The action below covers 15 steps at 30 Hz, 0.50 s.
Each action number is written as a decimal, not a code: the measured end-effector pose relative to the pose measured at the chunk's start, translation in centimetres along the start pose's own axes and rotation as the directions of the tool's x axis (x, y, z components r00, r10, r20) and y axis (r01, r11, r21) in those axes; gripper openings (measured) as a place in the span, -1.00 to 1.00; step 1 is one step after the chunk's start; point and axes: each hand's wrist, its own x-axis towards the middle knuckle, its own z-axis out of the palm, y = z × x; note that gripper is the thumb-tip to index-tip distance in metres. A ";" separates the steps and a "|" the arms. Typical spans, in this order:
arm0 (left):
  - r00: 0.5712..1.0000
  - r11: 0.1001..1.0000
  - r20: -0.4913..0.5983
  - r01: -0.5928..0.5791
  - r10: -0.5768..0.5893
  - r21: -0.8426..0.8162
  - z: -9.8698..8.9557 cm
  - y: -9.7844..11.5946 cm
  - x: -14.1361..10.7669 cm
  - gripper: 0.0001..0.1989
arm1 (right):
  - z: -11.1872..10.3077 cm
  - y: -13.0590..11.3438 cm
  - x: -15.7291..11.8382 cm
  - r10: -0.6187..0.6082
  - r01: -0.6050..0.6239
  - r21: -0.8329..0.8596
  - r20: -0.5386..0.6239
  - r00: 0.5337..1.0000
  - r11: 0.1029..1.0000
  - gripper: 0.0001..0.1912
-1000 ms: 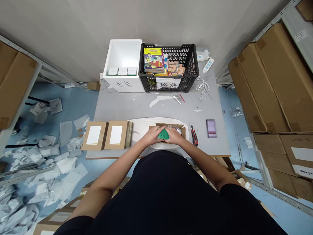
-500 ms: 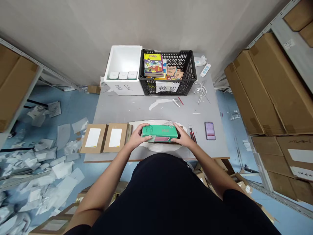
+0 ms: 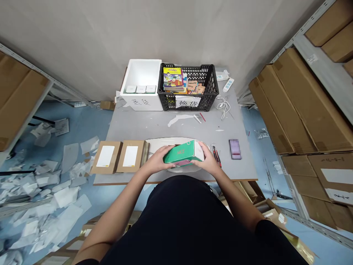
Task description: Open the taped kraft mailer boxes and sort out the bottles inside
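My left hand [image 3: 157, 159] and my right hand [image 3: 207, 160] are both grasping a green box [image 3: 182, 154] by its two ends, and it is tilted between them, over a white sheet [image 3: 165, 143]. Just beside my right hand lies a red box cutter [image 3: 216, 156]. At left are two kraft mailers [image 3: 131, 156]. Far at top, a black crate [image 3: 209, 92] stands beside a white foam box [image 3: 143, 105].

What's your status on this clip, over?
Left hand and right hand gripping green box, tilted. Red-handled cutter beside right hand, not blocking.
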 end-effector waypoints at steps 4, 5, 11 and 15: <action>0.999 0.994 0.004 -0.051 0.051 0.093 0.8 3.4 -0.1 -0.12 | 0.3 -2.6 -0.9 -0.090 0.106 -0.119 0.127 0.988 0.987 -0.12; 0.999 0.994 -0.011 -0.049 0.050 0.100 1.0 4.0 -0.2 -0.12 | 0.5 -2.9 -1.2 -0.093 0.112 -0.128 0.144 0.985 0.985 -0.11; 0.997 0.995 -0.064 0.042 -0.037 0.088 3.0 4.8 -2.0 -0.22 | 1.8 -2.4 -3.3 -0.069 0.084 -0.095 0.157 0.985 0.992 -0.05; 0.986 0.990 -0.088 0.140 -0.139 0.006 5.2 2.7 -3.8 -0.24 | 2.7 -0.3 -5.8 -0.023 0.017 0.055 0.111 0.993 0.998 -0.08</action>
